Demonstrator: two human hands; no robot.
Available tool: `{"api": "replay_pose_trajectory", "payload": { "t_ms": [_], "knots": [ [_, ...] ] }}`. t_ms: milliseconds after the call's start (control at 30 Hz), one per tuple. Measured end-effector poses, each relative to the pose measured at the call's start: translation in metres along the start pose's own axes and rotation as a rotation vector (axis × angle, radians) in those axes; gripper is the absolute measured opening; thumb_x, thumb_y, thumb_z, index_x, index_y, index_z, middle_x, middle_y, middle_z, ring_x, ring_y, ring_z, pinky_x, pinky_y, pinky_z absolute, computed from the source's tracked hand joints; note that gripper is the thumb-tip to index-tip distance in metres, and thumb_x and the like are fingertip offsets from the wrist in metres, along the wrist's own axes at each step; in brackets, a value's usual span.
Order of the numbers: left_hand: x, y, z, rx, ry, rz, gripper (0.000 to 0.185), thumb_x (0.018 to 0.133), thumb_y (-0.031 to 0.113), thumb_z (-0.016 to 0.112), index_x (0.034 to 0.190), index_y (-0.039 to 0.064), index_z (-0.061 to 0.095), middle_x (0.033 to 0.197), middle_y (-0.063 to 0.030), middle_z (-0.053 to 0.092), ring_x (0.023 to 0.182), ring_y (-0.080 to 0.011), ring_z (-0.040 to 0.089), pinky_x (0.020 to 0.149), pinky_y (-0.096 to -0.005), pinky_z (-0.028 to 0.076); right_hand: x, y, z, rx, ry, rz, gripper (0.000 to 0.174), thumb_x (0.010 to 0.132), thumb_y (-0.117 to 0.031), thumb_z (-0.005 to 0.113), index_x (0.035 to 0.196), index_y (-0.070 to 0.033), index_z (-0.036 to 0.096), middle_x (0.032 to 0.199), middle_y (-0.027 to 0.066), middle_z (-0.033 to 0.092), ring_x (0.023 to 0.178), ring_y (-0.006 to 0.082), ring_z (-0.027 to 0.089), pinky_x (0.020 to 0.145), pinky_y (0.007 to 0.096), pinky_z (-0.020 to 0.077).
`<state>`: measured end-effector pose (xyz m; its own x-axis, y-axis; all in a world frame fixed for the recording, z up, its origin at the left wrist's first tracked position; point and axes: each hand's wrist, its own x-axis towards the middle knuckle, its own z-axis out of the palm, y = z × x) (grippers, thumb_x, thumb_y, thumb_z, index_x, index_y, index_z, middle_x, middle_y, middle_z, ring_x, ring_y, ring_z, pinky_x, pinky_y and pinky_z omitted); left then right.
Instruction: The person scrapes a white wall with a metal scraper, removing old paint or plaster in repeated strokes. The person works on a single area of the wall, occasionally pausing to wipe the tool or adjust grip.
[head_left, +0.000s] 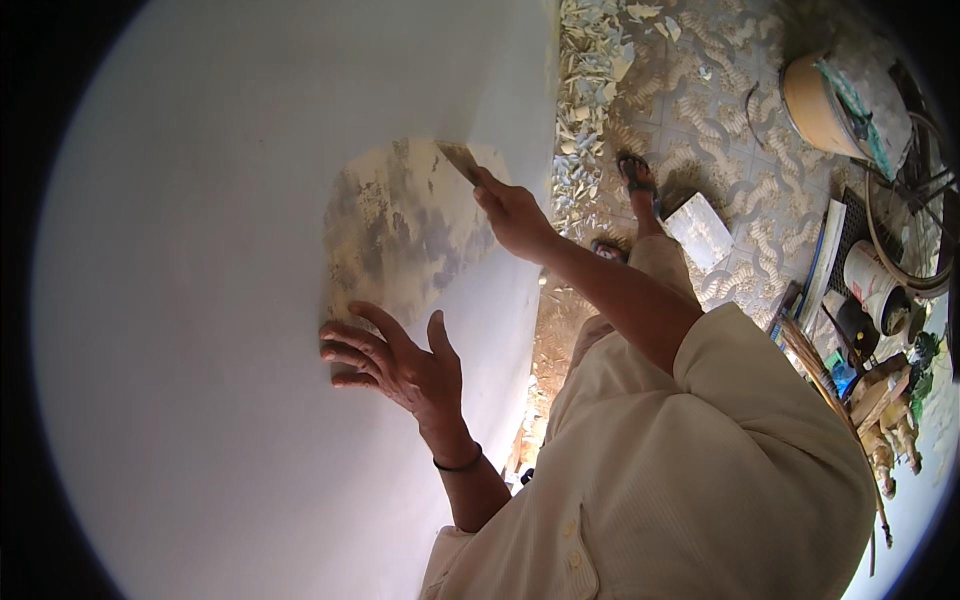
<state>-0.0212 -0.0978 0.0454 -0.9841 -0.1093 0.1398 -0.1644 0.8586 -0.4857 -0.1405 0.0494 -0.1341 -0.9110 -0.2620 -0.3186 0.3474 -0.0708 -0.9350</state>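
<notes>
My right hand (517, 221) grips a flat metal scraper (457, 159), its blade against the wall near the upper right edge of a bared patch (397, 232). This patch shows cream and grey mottling where the paint is gone. Pale paint still covers the wall (187, 262) around it. My left hand (397, 360) holds nothing; its fingers are spread, with the fingertips at the patch's lower left edge. A dark band circles that wrist.
Paint flakes (589, 112) lie heaped along the wall's foot on patterned floor tiles (697, 127). A white square board (700, 231) lies by my feet. Farther right are a large tan container (821, 105), a bicycle wheel (900, 277), a white bucket (870, 277) and a stick broom (814, 360).
</notes>
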Motion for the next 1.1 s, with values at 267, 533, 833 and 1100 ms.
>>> {"api": "replay_pose_trajectory", "payload": {
  "t_ms": [267, 533, 833, 1100],
  "knots": [
    [-0.002, 0.000, 0.002, 0.000, 0.024, 0.009, 0.099, 0.104, 0.070, 0.053, 0.171, 0.002, 0.027, 0.175, -0.0398, 0.002, 0.161, -0.0619, 0.000, 0.111, -0.0908, 0.012, 0.002, 0.005, 0.000, 0.046, 0.033, -0.004, 0.054, 0.118, -0.035, 0.047, 0.164, -0.009, 0.045, 0.068, 0.0037, 0.051, 0.060, 0.0121, 0.049, 0.061, 0.0344, 0.0450],
    [-0.003, 0.003, 0.001, 0.005, 0.031, 0.003, 0.100, 0.103, 0.070, 0.056, 0.170, 0.001, 0.028, 0.175, -0.0389, 0.002, 0.163, -0.0582, -0.002, 0.113, -0.0894, 0.010, -0.001, -0.007, 0.005, -0.006, 0.048, -0.029, 0.052, 0.118, -0.034, 0.045, 0.162, -0.009, 0.048, 0.067, 0.0070, 0.054, 0.058, 0.0166, 0.053, 0.061, 0.0372, 0.0475],
    [0.000, 0.005, -0.008, -0.053, 0.011, 0.002, 0.102, 0.101, 0.065, 0.064, 0.171, 0.002, 0.026, 0.176, -0.0372, -0.001, 0.164, -0.0558, -0.006, 0.115, -0.0881, 0.006, 0.051, -0.002, -0.007, 0.486, 0.166, 0.245, 0.052, 0.116, -0.034, 0.053, 0.162, -0.012, 0.050, 0.064, -0.0059, 0.045, 0.047, 0.0056, 0.040, 0.040, 0.0268, 0.0372],
    [0.001, 0.009, -0.001, -0.056, -0.034, -0.038, 0.098, 0.104, 0.063, 0.060, 0.171, 0.001, 0.026, 0.176, -0.0384, -0.002, 0.164, -0.0560, -0.005, 0.110, -0.0917, 0.002, -0.008, 0.020, 0.031, 0.250, 0.064, 0.101, 0.050, 0.116, -0.035, 0.054, 0.161, -0.014, 0.053, 0.068, -0.0079, 0.044, 0.051, 0.0038, 0.038, 0.043, 0.0259, 0.0337]
  ]
}}
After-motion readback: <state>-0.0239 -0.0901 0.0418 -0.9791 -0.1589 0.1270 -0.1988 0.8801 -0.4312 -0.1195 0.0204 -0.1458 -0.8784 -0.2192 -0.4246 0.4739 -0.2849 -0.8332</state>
